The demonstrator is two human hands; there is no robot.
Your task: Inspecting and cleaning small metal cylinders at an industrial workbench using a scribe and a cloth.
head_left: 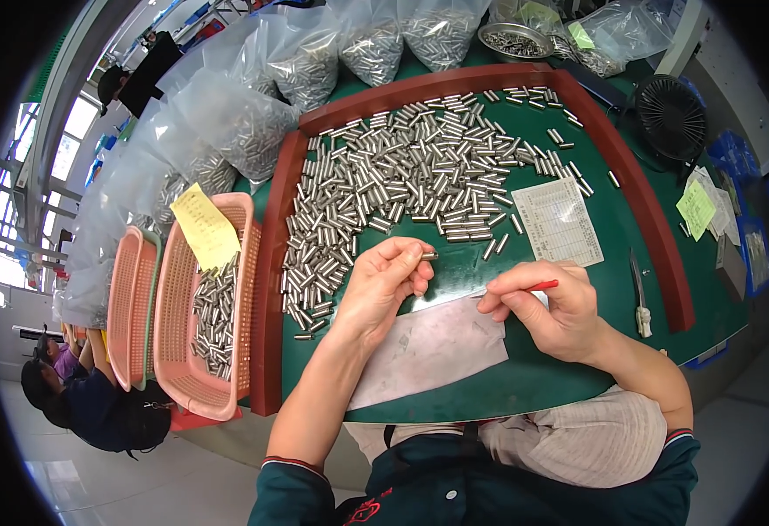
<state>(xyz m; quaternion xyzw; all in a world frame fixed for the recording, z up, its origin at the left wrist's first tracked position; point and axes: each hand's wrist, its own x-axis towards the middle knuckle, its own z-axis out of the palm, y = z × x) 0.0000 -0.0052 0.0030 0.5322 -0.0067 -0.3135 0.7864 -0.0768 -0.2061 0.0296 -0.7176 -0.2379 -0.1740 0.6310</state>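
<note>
Green work surface (534, 377), on which we see loose metal pins (411, 167) lying inside a dark red frame (268, 351); our left hand (380, 280) pinches one pin (429, 256) near a pale cloth (433, 351), while our right hand (551, 307) grips a slim red tool (542, 285); beyond the frame we note pink baskets (246, 307), clear bags (441, 31), a black fan (672, 114) and, farther left, co-workers (95, 403)

Left hand (383, 282): curled in a pinch, pointing to one o'clock; left forearm (316, 405): bare, entering from seven o'clock. Right hand (549, 310): pinched, pointing to ten o'clock; right forearm (643, 370): bare, from four.
</note>
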